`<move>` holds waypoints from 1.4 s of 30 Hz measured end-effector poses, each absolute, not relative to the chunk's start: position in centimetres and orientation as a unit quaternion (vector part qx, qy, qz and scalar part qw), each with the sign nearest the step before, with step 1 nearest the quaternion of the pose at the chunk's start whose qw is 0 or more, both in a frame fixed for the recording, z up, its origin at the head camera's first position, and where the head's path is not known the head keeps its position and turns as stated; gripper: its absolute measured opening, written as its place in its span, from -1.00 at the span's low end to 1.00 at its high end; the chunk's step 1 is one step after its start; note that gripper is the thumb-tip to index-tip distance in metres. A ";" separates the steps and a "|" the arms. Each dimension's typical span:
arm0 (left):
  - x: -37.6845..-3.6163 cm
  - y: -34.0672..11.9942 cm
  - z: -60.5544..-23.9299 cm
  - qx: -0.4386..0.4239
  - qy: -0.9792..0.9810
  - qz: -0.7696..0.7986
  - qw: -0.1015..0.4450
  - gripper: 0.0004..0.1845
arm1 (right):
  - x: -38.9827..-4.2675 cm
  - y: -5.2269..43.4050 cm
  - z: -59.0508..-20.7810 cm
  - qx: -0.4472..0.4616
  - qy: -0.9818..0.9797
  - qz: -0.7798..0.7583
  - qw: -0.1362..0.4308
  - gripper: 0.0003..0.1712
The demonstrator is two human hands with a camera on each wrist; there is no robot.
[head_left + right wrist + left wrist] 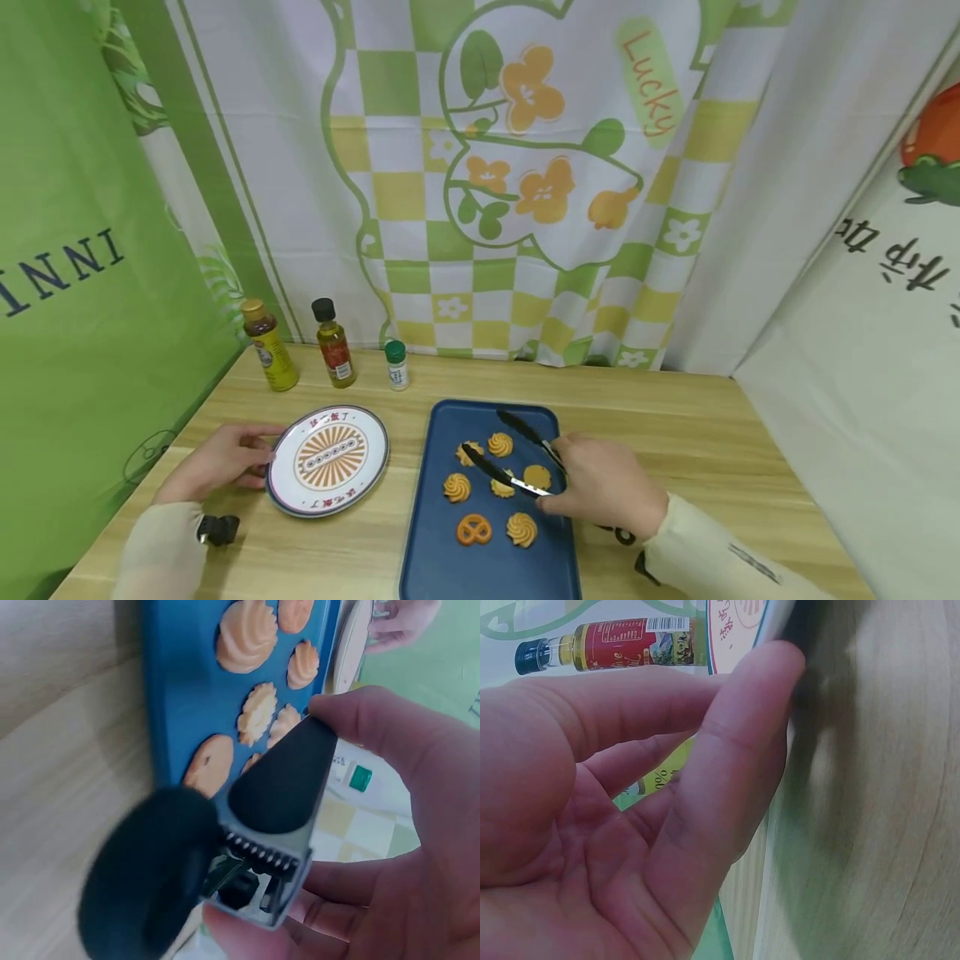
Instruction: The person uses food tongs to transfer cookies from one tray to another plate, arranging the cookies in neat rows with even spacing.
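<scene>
While tongs (517, 457) sit within right-hand fingers (558, 498), left fingers (258, 442) touching plate (327, 458) rim.

Bottle labels (272, 357) too small

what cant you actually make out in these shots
- Tongs: head view, the right hand covers the handle end; right wrist view, tips out of sight.
- Cookie: head view, partly under the lower tong arm; contact unclear.
- Plate: left wrist view, the left hand blocks most of it.
- Bottle labels: head view, print too small.
</scene>
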State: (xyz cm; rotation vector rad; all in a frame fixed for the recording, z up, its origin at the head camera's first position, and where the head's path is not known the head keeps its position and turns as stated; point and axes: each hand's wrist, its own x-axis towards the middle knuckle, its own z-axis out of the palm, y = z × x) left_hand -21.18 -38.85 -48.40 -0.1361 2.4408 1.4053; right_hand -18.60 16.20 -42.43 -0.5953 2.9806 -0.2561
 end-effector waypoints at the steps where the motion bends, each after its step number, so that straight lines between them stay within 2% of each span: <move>1: -21.2 -38.8 -48.4 -0.045 0.855 0.491 0.160 -0.36 | -18.6 16.0 -42.3 -0.199 0.975 -0.082 0.046 -0.04; 11: -21.2 -38.8 -48.4 -0.043 0.856 0.491 0.155 -0.36 | -18.6 14.4 -41.7 -0.238 0.968 -0.047 0.062 -0.24; 26: -21.1 -38.5 -48.2 -0.050 0.859 0.487 0.153 -0.38 | -18.3 13.9 -41.8 -0.285 0.957 -0.043 0.016 -0.58; 35: -21.1 -38.6 -48.2 -0.046 0.857 0.489 0.154 -0.37 | -18.6 13.4 -40.6 -0.314 0.948 -0.041 -0.001 -0.36; 42: -21.1 -38.5 -48.1 -0.047 0.857 0.490 0.154 -0.36 | -19.0 13.0 -40.1 -0.309 0.950 -0.038 0.028 -0.32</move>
